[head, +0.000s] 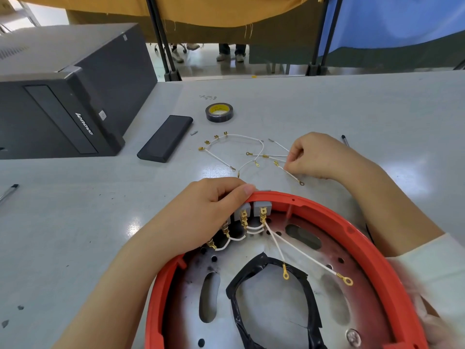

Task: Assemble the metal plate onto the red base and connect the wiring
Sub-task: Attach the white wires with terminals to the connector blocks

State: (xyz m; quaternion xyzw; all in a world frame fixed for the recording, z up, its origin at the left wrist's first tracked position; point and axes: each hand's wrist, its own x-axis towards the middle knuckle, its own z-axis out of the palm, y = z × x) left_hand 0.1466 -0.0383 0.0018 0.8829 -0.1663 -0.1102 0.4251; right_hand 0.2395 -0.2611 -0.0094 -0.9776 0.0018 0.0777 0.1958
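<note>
A grey table (352, 117) is filling most of the view, glossy and catching light in patches, with small dark specks on its left part. Beyond its far edge, a pale floor is showing, with black stand legs (163, 46), hanging ochre (214, 11) and blue (402, 18) cloths, and the shoes of people (230, 55) standing behind.

A black computer case (63, 91) is lying on its side at the left. Just beside it a flat black box (166, 138) is resting, and a tape roll (219, 112) is sitting farther back, with a few tiny screws (208, 97) beyond it. Pens are lying at the left edge (8, 192) and the right (345, 140).

Loose white wires (236, 149) with brass ends are lying spread on the table in the middle. The right hand (317, 156) is pinching one of them with curled fingers.

The red base (334, 217) is sitting nearest the camera, the metal plate (254, 250) inside it. The left hand (201, 215) is gripping the base's far rim, thumb on top, partly covering the grey terminal blocks (261, 207) there. Short white wires (254, 229) are linking the blocks; two longer ones (302, 253) are lying across the plate, over a black taped loop (271, 293).
</note>
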